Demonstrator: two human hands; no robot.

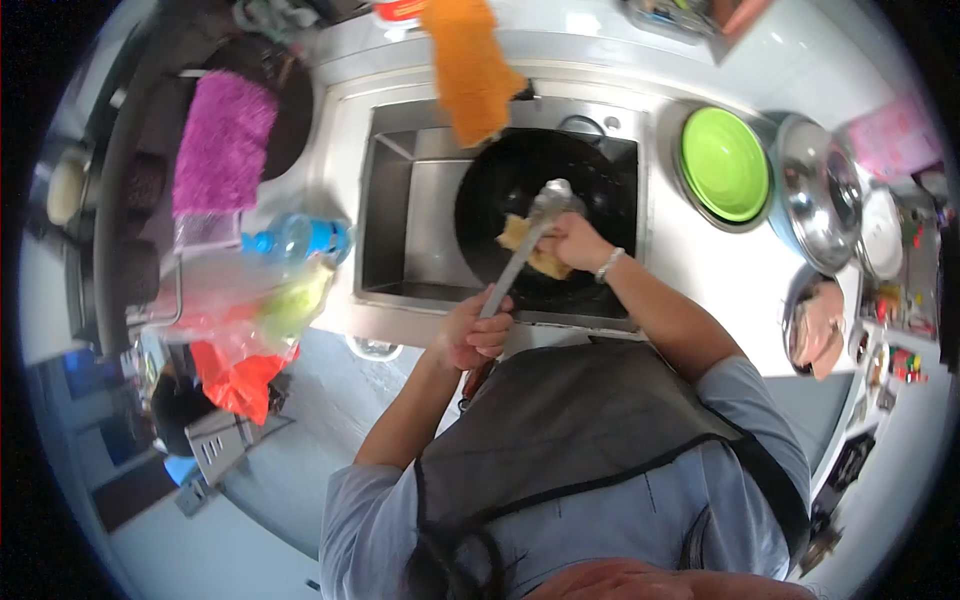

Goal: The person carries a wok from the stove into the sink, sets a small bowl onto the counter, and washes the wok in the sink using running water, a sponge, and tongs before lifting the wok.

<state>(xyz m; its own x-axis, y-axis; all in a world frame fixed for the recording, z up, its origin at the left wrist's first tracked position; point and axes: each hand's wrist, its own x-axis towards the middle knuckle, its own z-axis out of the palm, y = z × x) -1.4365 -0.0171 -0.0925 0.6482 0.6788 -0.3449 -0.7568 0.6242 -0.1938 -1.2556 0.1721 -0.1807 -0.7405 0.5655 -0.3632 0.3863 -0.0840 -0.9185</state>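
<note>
My left hand (478,332) is closed around the handle of a metal ladle (512,270), whose shiny head points up and away over the wok. A brownish handle end shows below that hand. My right hand (577,243) presses a yellowish cloth (549,264) near the ladle's upper handle; whether it is a cloth or a sponge is hard to tell. Beneath both lies a large black wok (485,195), resting in the right part of the steel sink (385,275).
An orange towel (465,70) hangs over the sink's back edge. At right stand a green bowl (725,165), a metal lid (818,190) and a bowl of pinkish meat (818,325). Left are a purple cloth (225,140), a blue-labelled bottle (322,238) and a red bag (238,380).
</note>
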